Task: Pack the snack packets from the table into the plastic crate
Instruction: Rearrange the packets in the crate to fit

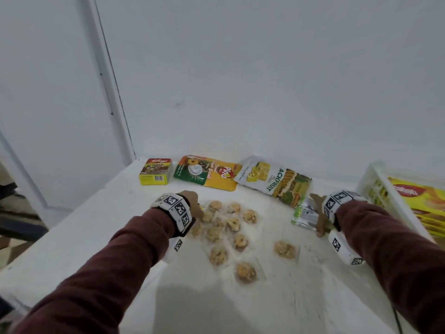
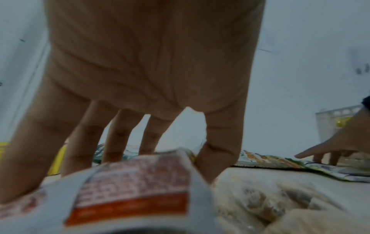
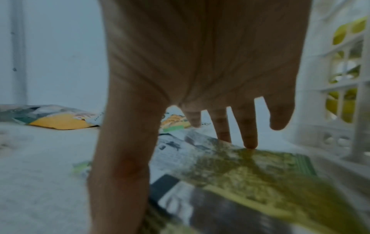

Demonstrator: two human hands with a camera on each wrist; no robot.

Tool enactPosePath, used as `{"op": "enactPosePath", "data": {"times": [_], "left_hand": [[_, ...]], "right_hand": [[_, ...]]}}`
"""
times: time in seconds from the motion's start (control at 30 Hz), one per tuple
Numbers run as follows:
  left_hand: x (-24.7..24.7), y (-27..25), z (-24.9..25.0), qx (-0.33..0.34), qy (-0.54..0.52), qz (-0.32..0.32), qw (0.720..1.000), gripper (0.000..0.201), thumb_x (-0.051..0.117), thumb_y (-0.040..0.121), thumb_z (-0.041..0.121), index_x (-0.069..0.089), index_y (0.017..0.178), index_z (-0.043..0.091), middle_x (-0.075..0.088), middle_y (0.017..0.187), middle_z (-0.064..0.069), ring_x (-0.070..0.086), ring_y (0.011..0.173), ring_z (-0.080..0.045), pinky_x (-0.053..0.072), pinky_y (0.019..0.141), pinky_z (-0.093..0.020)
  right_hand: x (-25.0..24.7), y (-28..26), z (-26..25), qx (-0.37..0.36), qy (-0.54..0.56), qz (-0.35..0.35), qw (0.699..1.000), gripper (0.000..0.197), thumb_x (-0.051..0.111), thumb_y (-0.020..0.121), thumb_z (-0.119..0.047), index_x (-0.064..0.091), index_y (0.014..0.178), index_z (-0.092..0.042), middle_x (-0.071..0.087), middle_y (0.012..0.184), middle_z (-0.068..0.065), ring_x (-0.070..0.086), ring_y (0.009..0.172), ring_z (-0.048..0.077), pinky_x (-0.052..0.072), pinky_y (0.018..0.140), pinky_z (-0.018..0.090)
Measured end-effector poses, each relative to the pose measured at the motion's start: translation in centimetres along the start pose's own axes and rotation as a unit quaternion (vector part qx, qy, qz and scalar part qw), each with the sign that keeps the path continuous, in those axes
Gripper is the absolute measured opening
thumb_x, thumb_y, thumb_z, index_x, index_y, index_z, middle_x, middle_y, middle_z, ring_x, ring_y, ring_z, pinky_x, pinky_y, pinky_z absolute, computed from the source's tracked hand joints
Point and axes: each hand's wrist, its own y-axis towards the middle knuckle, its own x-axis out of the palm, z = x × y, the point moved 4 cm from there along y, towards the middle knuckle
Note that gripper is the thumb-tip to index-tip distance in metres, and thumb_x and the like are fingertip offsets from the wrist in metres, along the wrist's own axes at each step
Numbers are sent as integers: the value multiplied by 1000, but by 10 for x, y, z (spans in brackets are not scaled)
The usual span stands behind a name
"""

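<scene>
On the white desk (image 1: 96, 237), the left hand (image 1: 191, 197) reaches down with fingers spread onto a packet with an orange-and-white label (image 2: 128, 190) at the edge of the clear-wrapped cookie packets (image 1: 226, 227). Whether it grips that packet I cannot tell. The right hand (image 1: 317, 213) presses straight fingers (image 3: 248, 136) on a green-and-silver packet (image 1: 304, 216) just beside the white plastic crate (image 1: 378, 186), which holds yellow packets (image 1: 419, 198).
</scene>
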Motion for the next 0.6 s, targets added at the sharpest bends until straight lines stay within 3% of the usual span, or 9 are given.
{"op": "enactPosePath", "data": {"times": [0.17, 0.27, 0.33, 0.37, 0.43, 0.47, 0.53, 0.6], "left_hand": [[-9, -2, -8, 2, -58, 48, 997, 36, 39, 97, 20, 50, 124, -1, 52, 130, -16, 52, 118, -29, 42, 94, -32], [-25, -7, -20, -8, -160, 90, 983, 33, 33, 99, 15, 57, 114, -3, 58, 119, -20, 54, 115, -32, 43, 90, -31], [-36, -3, -37, -28, -298, 121, 947, 25, 35, 98, 12, 56, 88, 4, 54, 102, -18, 53, 115, -36, 45, 90, -34], [-41, -2, -46, -33, -390, 129, 911, 23, 38, 97, 11, 51, 78, 7, 49, 99, -16, 54, 112, -38, 47, 87, -38], [-46, -2, -59, -48, -565, 120, 815, 12, 47, 92, 15, 49, 85, 5, 50, 99, -15, 57, 94, -37, 51, 69, -40], [-48, -2, -65, -50, -610, 104, 784, 16, 53, 90, 20, 50, 94, 5, 53, 100, -16, 57, 87, -33, 50, 62, -36], [-53, 8, -78, -28, -617, 92, 781, 29, 66, 84, 28, 56, 100, 6, 60, 100, -17, 60, 85, -29, 54, 63, -37], [-60, 23, -94, -16, -603, 123, 788, 31, 76, 74, 24, 62, 94, 4, 65, 103, -21, 64, 87, -32, 56, 77, -44]], "right_hand": [[-9, -25, -20, -51, 4, -12, 999, 93, 74, 41, -41, 45, 126, -20, 59, 121, 5, 59, 101, 24, 52, 88, 35], [-8, -23, -28, -76, 14, -19, 997, 86, 76, 50, -30, 45, 129, -19, 58, 122, 3, 58, 105, 20, 52, 89, 31], [-9, -27, -33, -82, 14, -18, 996, 73, 77, 59, -23, 50, 126, -19, 60, 120, 1, 58, 105, 17, 52, 88, 25], [-12, -29, -36, -86, 5, -15, 996, 67, 77, 61, -22, 53, 124, -19, 61, 118, 1, 59, 105, 16, 51, 87, 24], [-18, -33, -40, -97, -11, -23, 995, 62, 76, 63, -24, 55, 122, -16, 62, 113, -1, 60, 103, 15, 51, 82, 22], [-22, -34, -43, -104, -15, -33, 994, 60, 76, 65, -24, 55, 121, -15, 62, 109, -2, 60, 99, 15, 50, 77, 21], [-36, -35, -51, -122, -12, -35, 992, 51, 74, 68, -23, 55, 115, -15, 61, 97, -3, 59, 85, 13, 45, 64, 21], [-53, -37, -61, -134, -6, -21, 991, 40, 73, 70, -22, 53, 105, -17, 58, 99, -1, 56, 87, 13, 45, 67, 22]]}}
